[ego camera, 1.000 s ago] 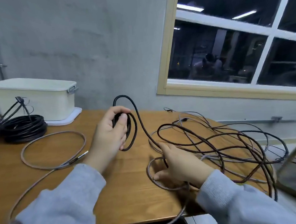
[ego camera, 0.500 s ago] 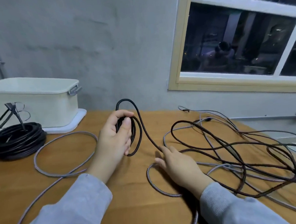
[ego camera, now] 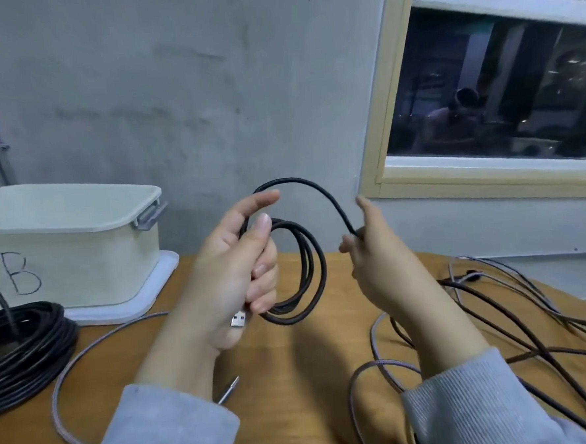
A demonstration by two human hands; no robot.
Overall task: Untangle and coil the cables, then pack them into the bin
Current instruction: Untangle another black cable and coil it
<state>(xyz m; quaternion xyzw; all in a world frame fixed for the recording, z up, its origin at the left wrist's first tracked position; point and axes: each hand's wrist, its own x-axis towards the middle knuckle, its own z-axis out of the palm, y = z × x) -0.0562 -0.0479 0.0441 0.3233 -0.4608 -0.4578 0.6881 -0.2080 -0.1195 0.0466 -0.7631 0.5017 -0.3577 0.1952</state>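
Gripping several turns of a dark cable [ego camera: 301,272], the left hand [ego camera: 230,277] is raised above the wooden table [ego camera: 294,376], its lower fingers curled round the small coil while the forefinger and thumb extend upward. A silver USB plug [ego camera: 239,319] projects from the bottom of this hand. From the coil, the dark cable arches up and over to the right hand [ego camera: 379,261], which pinches the strand between thumb and fingers, the forefinger pointing up. Beyond that pinch the cable is hidden behind the hand; dark strands lie in a loose tangle [ego camera: 517,314] on the right part of the table, mixed with a grey braided cable [ego camera: 370,382]. Another grey braided cable [ego camera: 83,354] curves across the table on the left, with a metal tip near the left sleeve. A finished black coil [ego camera: 21,345] lies at the far left. Behind it stands the cream bin [ego camera: 81,255], marked with a letter B, set on a white lid. Both sleeves are grey.
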